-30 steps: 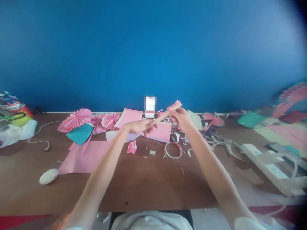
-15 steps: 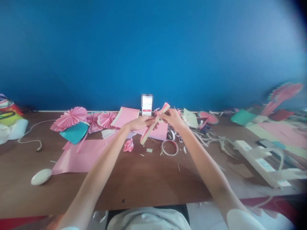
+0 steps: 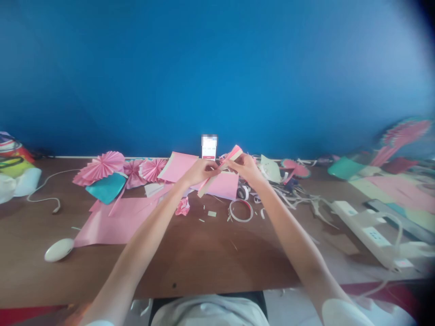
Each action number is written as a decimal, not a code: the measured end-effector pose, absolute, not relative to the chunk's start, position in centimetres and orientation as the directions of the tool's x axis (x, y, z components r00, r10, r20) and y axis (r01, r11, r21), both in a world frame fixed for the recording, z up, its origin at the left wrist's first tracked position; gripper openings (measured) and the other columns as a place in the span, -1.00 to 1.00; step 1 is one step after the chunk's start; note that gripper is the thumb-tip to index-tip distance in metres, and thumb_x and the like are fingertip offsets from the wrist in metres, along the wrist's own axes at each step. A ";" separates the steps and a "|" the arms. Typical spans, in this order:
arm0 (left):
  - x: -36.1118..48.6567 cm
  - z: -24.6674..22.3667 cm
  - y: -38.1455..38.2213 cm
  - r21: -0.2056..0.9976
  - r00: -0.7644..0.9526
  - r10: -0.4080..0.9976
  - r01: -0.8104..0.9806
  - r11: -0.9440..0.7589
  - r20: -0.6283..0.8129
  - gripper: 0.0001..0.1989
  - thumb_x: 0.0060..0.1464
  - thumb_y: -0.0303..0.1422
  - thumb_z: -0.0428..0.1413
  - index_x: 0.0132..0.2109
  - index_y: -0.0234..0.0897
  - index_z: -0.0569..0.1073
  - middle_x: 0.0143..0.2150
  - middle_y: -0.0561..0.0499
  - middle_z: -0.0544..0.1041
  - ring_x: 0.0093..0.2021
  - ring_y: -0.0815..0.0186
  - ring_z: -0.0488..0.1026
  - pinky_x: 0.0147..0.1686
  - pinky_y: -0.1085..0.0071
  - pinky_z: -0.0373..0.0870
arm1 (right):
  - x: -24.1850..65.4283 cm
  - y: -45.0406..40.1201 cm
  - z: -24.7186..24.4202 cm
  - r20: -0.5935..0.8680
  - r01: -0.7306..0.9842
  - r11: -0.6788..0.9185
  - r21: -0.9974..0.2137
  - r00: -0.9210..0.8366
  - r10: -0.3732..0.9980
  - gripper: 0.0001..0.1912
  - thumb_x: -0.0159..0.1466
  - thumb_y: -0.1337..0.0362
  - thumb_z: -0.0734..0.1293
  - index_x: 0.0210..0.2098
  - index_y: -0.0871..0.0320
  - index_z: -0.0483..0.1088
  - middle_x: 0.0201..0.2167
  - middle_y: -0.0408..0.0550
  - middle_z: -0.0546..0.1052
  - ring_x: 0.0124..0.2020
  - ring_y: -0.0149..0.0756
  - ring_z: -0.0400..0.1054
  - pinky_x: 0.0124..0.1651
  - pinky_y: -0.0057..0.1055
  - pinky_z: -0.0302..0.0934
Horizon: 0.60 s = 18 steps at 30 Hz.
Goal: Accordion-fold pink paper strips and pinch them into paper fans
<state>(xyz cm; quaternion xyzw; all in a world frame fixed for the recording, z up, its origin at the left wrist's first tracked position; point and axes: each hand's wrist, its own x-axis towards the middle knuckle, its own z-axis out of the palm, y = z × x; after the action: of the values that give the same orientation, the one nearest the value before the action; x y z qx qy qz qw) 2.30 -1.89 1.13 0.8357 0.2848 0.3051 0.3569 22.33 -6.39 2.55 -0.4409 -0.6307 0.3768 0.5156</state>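
A narrow folded strip of pink and cream paper [image 3: 234, 154] slants between my hands above the back of the table. Its upper end points to the back right, its lower end to the front left. My left hand [image 3: 203, 172] pinches it near the middle from the left. Close beside, my right hand [image 3: 246, 167] grips its upper part from the right. Some fingertips are hidden by the paper. Behind the hands a phone [image 3: 208, 149] stands upright against the blue wall.
Pink paper fans [image 3: 105, 166], a teal piece [image 3: 107, 188] and a pink sheet [image 3: 112, 224] lie left. A white mouse [image 3: 59, 250] is at the front left. A tape ring [image 3: 241, 211] lies centre; a power strip [image 3: 363, 233] and cables lie right.
The strip's lower end has risen slightly and turned, and its upper end looks more spread. My left hand has tilted a little around it. A thin scrap on the table has shifted left.
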 end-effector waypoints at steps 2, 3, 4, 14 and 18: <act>2.3 1.1 -1.8 0.771 0.600 0.730 0.276 -0.574 0.327 -0.70 0.11 -0.14 0.15 -0.29 -0.31 0.56 -0.31 -0.05 0.57 -0.33 0.31 0.43 -0.28 0.38 0.26 | 22.3 -6.3 2.4 0.331 0.130 0.337 -0.932 -0.065 0.941 -0.63 0.11 0.12 0.43 -0.16 0.19 0.41 -0.40 -0.10 0.53 -0.48 -0.44 0.30 -0.47 -0.48 0.15; 2.4 1.0 -1.8 0.772 0.577 0.745 0.285 -0.568 0.335 -0.69 0.11 -0.12 0.15 -0.29 -0.31 0.55 -0.31 -0.05 0.57 -0.33 0.30 0.43 -0.29 0.38 0.26 | 22.4 -6.2 2.4 0.338 0.118 0.341 -0.933 -0.045 0.940 -0.63 0.11 0.14 0.43 -0.14 0.17 0.39 -0.36 -0.09 0.54 -0.46 -0.43 0.34 -0.46 -0.48 0.17; 2.4 1.0 -1.8 0.771 0.561 0.754 0.292 -0.566 0.342 -0.68 0.10 -0.11 0.15 -0.29 -0.31 0.55 -0.32 -0.05 0.57 -0.33 0.29 0.43 -0.30 0.38 0.26 | 22.4 -6.1 2.3 0.343 0.110 0.343 -0.933 -0.019 0.939 -0.64 0.11 0.17 0.41 -0.14 0.15 0.36 -0.35 -0.09 0.54 -0.44 -0.41 0.36 -0.46 -0.49 0.17; 2.1 1.0 -1.7 0.740 0.501 0.768 0.318 -0.593 0.400 -0.65 0.12 -0.08 0.11 -0.27 -0.30 0.56 -0.29 -0.06 0.58 -0.30 0.27 0.44 -0.30 0.38 0.25 | 22.4 -5.7 1.9 0.435 0.187 0.431 -0.883 -0.022 0.900 -0.82 0.21 0.15 0.31 -0.30 0.12 0.33 -0.45 -0.14 0.48 -0.44 -0.38 0.36 -0.48 -0.49 0.18; 2.0 1.2 -1.7 0.705 0.511 0.747 0.331 -0.627 0.425 -0.66 0.15 -0.09 0.09 -0.30 -0.28 0.56 -0.32 -0.04 0.56 -0.32 0.29 0.42 -0.31 0.39 0.22 | 22.6 -6.0 2.0 0.454 0.187 0.452 -0.872 -0.038 0.890 -0.76 0.20 0.08 0.36 -0.29 0.13 0.37 -0.45 -0.13 0.50 -0.46 -0.39 0.34 -0.42 -0.45 0.22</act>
<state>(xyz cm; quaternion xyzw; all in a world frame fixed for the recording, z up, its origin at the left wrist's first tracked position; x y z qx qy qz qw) 2.02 -1.74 1.16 0.8226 0.3278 0.3701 0.2809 22.59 -5.97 2.01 -0.4165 -0.6468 0.3169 0.5548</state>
